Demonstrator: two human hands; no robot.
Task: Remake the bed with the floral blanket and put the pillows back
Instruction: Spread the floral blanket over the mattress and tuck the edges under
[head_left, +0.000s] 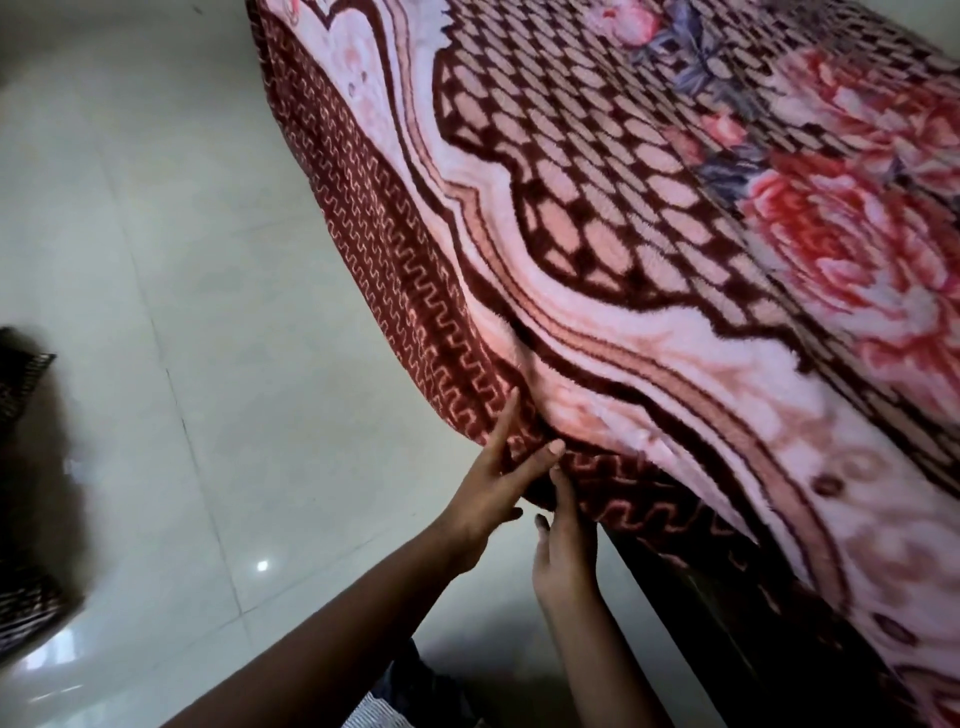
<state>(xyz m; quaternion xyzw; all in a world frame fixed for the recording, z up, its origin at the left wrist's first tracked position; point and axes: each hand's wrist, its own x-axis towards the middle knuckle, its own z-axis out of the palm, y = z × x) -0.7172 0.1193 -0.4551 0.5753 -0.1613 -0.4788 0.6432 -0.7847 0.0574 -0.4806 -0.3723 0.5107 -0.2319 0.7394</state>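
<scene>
The floral blanket, pink with red roses, a dark lattice pattern and a maroon zigzag border, lies spread over the bed and hangs over its near side. My left hand pinches a fold of the maroon hem between thumb and forefinger. Just to its right, my right hand reaches up with straight fingers that press against the hem from below; some of its fingers are hidden behind the cloth. No pillow is in view.
The dark wooden bed frame shows below the hanging hem at the lower right. Glossy white floor tiles fill the left half. A dark, blurred striped object sits at the left edge.
</scene>
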